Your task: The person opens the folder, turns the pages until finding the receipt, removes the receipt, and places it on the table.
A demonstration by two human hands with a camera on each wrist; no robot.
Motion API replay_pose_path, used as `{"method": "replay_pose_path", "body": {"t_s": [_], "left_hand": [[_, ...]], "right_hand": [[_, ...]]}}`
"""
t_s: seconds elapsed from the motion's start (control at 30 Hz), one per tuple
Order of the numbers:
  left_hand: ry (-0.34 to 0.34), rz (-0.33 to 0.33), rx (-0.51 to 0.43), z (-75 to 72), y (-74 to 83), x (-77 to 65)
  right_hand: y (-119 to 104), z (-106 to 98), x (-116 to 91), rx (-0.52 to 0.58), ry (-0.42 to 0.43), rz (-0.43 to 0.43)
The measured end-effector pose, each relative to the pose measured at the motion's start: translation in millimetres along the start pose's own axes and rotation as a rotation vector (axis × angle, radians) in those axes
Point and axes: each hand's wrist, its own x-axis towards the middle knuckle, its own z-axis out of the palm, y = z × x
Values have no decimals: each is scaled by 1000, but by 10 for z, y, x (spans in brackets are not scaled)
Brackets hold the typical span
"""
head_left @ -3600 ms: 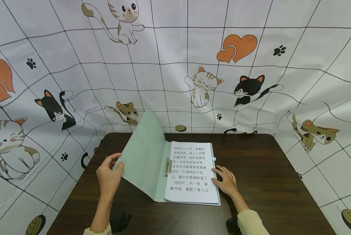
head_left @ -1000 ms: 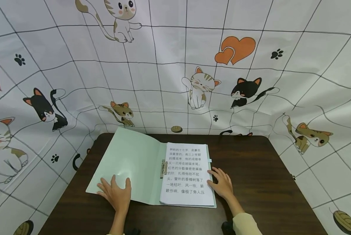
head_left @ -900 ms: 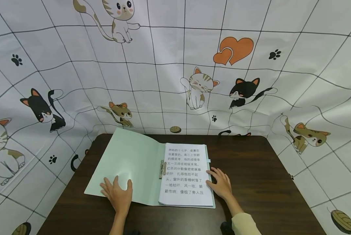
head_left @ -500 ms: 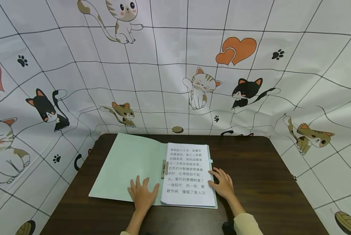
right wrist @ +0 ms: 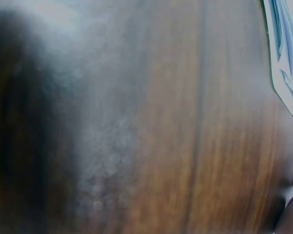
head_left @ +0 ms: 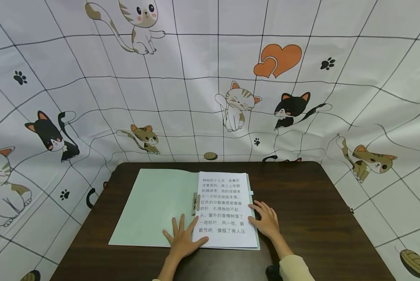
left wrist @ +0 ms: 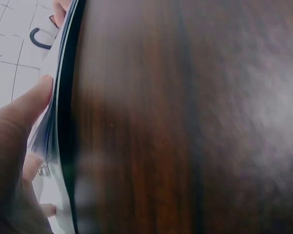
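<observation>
A pale green file folder lies spread flat on the table, its cover turned to the left. On its right half sits a stack of printed white paper, beside a metal clip along the spine. My left hand rests with spread fingers across the spine, its thumb on the stack's lower left corner. In the left wrist view that thumb touches the paper edge. My right hand lies along the folder's right edge, fingertips on the stack's border. The right wrist view catches only the folder's corner and part of this hand.
The dark wooden table extends on both sides of the folder. A white cloth printed with cats and hearts hangs behind and beside it. A small light tab sticks out from the folder's right edge.
The cover, earlier held raised by my left hand, has gone down flat to the left. My left hand has released it and slid right to the spine and stack. The right hand has stayed put.
</observation>
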Motion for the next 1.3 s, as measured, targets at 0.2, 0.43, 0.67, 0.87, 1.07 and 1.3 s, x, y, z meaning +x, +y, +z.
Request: {"method": "replay_pose_path", "body": {"t_s": [0.2,0.43,0.67,0.87,1.07,1.3], "left_hand": [[-36,-14,2,-26,-67,13],[-49,-35,6,-22,-104,15],[-103,-58,-8,-52,-40,24],[-94,-73,-18,-48,-24,16],[-53,-49,-25,-12,-23,15],[-41,-45,-13,13,-29,-13]], "right_hand": [[-30,21,85,-31,5,-21],[-30,66,118,-60,74,-67],[-41,2,160,-37,101,-81],[-48,-105,264,22,48,-33],[-76,-207,437,179,94,47],[-128,-269,557,245,102,108]]}}
